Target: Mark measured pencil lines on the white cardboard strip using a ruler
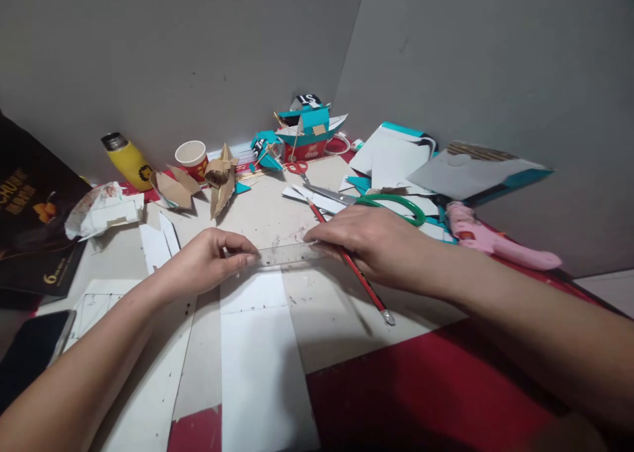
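Observation:
A clear ruler (283,255) spans the space between my hands, over the far end of a white strip of card (260,346) that has a pencil line across it. My left hand (211,263) pinches the ruler's left end between thumb and fingers. At its other end, my right hand (364,240) grips the ruler and also holds a red and black pencil (359,277). The pencil slants through the fingers, its point up and away and its metal-capped end toward me. Part of the ruler's right end is hidden by the right hand.
Green-handled scissors (391,204) lie among card scraps beyond my right hand; a pink glue gun (500,237) sits further right. Along the back stand a yellow bottle (127,161), a paper cup (191,160) and a card boat model (312,128). A phone (37,349) is at left.

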Demonstrator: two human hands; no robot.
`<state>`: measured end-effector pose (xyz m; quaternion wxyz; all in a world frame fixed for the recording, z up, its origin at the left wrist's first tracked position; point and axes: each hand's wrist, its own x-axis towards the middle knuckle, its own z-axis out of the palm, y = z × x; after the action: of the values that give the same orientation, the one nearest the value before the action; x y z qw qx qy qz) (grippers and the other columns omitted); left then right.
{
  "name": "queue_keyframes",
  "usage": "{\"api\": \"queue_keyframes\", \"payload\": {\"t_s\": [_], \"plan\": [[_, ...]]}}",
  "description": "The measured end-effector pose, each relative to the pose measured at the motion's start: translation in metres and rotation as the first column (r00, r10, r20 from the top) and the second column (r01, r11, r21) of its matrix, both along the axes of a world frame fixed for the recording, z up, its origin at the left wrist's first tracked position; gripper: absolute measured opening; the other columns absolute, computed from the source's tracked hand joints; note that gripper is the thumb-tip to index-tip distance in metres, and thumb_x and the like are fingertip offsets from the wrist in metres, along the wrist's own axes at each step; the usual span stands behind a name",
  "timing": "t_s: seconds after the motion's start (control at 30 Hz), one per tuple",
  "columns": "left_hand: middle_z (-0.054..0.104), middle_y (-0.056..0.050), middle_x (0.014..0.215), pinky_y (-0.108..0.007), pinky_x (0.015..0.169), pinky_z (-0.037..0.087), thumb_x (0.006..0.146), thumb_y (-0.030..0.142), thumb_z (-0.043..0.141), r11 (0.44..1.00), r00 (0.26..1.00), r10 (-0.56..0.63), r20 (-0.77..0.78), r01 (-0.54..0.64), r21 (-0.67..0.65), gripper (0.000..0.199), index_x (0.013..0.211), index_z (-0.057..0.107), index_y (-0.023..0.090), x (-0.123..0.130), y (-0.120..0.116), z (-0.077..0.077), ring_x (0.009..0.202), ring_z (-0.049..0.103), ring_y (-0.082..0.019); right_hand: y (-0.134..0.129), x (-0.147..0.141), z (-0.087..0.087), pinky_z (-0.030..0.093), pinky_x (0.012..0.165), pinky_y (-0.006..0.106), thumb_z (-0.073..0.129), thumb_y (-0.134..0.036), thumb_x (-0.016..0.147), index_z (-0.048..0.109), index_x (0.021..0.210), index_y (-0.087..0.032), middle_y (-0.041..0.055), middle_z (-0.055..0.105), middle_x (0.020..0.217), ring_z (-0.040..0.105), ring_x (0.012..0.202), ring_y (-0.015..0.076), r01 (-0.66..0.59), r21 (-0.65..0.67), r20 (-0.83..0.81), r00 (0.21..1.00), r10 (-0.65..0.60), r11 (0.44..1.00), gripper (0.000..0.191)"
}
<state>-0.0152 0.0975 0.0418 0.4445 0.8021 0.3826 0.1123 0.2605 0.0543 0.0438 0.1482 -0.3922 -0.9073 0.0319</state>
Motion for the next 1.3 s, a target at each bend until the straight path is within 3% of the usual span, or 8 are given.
{"api": "queue_keyframes", "payload": {"t_s": [0.33,0.47,0.63,0.83,0.93,1.03,1.17,1.3], "plan": [[0.055,0.004,0.065,-0.02,0.054,0.035,0.089,0.024,0.054,0.991,0.992,-0.127,-0.017,0.128,0.047,0.018,0.076,0.065,0.017,0.026,-0.009,0.025,0.06,0.044,-0.01,0.01,-0.011,0.009,0.043,0.071,0.033,0.045,-0.026,0.097,0.067,0.089,-0.018,0.0043,0.067,0.072,0.061,0.068,0.0187,-0.076,0.213,-0.038,0.996,0.086,0.974,0.025],[0.057,0.004,0.065,-0.019,0.053,0.036,0.089,0.026,0.057,1.0,0.995,0.009,0.096,-0.009,-0.003,0.017,0.077,0.065,0.017,0.022,-0.006,0.026,0.058,0.046,-0.009,-0.001,-0.013,0.011,0.049,0.078,0.037,0.054,-0.021,0.094,0.063,0.108,-0.021,0.0071,0.072,0.095,0.066,0.086,0.0216,0.198,0.378,-0.424,0.905,-0.021,0.904,0.016],[0.063,0.002,0.066,-0.018,0.052,0.041,0.082,0.031,0.069,0.958,0.935,0.277,0.221,-0.251,-0.136,0.016,0.086,0.071,0.016,0.005,0.001,0.012,0.056,0.051,-0.009,-0.028,-0.024,0.005,0.053,0.083,0.038,0.05,-0.017,0.096,0.06,0.111,-0.025,0.0041,0.072,0.096,0.07,0.087,0.0195,0.411,0.159,-0.738,0.653,-0.168,0.898,0.019],[0.063,0.002,0.064,-0.017,0.053,0.042,0.081,0.032,0.071,0.946,0.927,0.302,0.222,-0.262,-0.192,0.018,0.085,0.071,0.015,0.013,0.007,-0.004,0.056,0.051,-0.008,-0.039,-0.037,-0.029,0.056,0.075,0.032,0.038,-0.026,0.101,0.056,0.115,-0.024,0.0024,0.074,0.087,0.07,0.084,0.0177,0.221,-0.088,-0.704,0.676,-0.217,0.971,0.023],[0.057,0.004,0.057,-0.017,0.045,0.037,0.088,0.037,0.063,0.955,0.944,0.247,0.219,-0.199,-0.219,0.022,0.087,0.068,0.016,0.022,0.009,-0.008,0.049,0.047,-0.007,-0.035,-0.038,-0.042,0.056,0.077,0.032,0.043,-0.024,0.099,0.056,0.115,-0.026,0.0015,0.074,0.092,0.07,0.085,0.0167,0.172,-0.087,-0.739,0.65,-0.18,0.981,0.02],[0.055,0.005,0.055,-0.017,0.042,0.034,0.094,0.039,0.054,0.971,0.967,0.131,0.217,-0.081,-0.226,0.025,0.092,0.066,0.017,0.029,0.008,-0.009,0.045,0.045,-0.007,-0.028,-0.033,-0.041,0.055,0.087,0.04,0.052,-0.02,0.094,0.055,0.119,-0.028,0.0044,0.072,0.104,0.068,0.097,0.0216,0.286,0.019,-0.758,0.629,-0.173,0.958,0.026],[0.051,0.005,0.055,-0.017,0.044,0.033,0.094,0.037,0.054,0.984,0.98,0.035,0.195,0.0,-0.177,0.028,0.077,0.064,0.016,0.035,0.005,-0.007,0.046,0.041,-0.007,-0.013,-0.019,-0.03,0.044,0.1,0.052,0.055,-0.023,0.092,0.052,0.128,-0.026,0.0125,0.063,0.124,0.057,0.118,0.0314,0.445,0.26,-0.626,0.754,-0.202,0.857,0.037],[0.048,0.005,0.054,-0.018,0.045,0.032,0.092,0.035,0.056,0.995,0.985,0.017,0.173,0.001,-0.104,0.03,0.071,0.063,0.016,0.037,0.002,-0.008,0.048,0.039,-0.007,-0.003,-0.009,-0.029,0.046,0.087,0.045,0.052,-0.028,0.095,0.063,0.107,-0.017,0.0111,0.072,0.09,0.066,0.083,0.0256,0.308,0.335,-0.266,0.938,-0.224,0.891,0.02]]}}
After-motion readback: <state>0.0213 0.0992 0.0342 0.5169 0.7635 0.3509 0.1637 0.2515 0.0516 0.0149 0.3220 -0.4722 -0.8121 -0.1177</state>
